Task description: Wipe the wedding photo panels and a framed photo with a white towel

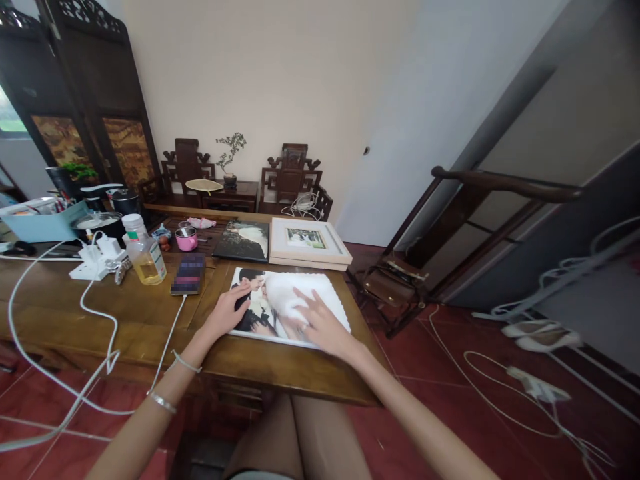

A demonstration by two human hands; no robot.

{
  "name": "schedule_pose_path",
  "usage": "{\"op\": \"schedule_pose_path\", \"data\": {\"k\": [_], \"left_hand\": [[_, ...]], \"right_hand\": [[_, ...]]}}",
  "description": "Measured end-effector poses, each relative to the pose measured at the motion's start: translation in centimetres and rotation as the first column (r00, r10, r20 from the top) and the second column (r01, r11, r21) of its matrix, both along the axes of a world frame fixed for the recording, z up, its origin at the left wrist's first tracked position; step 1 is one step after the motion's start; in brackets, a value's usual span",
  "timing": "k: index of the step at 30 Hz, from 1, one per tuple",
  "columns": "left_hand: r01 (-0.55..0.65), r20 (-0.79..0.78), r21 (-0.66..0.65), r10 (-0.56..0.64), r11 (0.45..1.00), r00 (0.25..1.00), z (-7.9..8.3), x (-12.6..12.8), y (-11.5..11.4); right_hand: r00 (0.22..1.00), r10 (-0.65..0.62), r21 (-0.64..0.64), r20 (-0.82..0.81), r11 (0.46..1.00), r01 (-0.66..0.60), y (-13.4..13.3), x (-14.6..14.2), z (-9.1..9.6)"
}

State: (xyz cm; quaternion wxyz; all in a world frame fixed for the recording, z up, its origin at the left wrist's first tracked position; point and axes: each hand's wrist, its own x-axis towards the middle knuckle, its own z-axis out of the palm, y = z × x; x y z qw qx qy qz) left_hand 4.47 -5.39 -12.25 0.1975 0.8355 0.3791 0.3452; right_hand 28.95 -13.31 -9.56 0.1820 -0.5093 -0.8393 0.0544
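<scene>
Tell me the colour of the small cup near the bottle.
The small round cup is pink, head view.

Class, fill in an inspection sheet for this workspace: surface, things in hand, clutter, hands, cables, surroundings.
Surface: wooden table, bare wood near the front edge.
Things in hand: large wedding photo print, flat at the table's near right corner.
Clutter: bottle of yellow liquid, phone, pink cup, dark photo album, framed photo.
Hands: left hand and right hand rest open on the print.
Cables: white cable trails from power strip; floor extension lead at right.
Surroundings: carved chairs, folding screen.
</scene>
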Motion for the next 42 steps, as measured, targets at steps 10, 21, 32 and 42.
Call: {"op": "schedule_pose_path", "data": {"k": [10,21,32,42], "left_hand": [[-0.003,-0.021,0.028,0.003,1.0,1.0,0.1,0.0,-0.1],[-0.003,-0.045,-0.001,0.003,1.0,0.999,0.6,0.0,-0.2],[-0.012,-0.001,0.017,0.012,1.0,1.0,-0.1,0.0,0.0],[0.004,-0.035,0.019,-0.004,1.0,0.999,0.3,0.0,-0.1]], "right_hand": [[0.997,0.083,-0.111,0.003,0.99,-0.083,-4.1,-0.2,1.1],[0.989,-0.144,0.002,0.035,0.99,0.144,4.9,0.0,0.2],[0.982,0.188,-0.101,0.008,0.977,-0.186,-6.5,-2.1,1.6],[0.985,-0.174,-0.045,-0.013,0.984,0.174,6.4,0.0,0.4]]}}
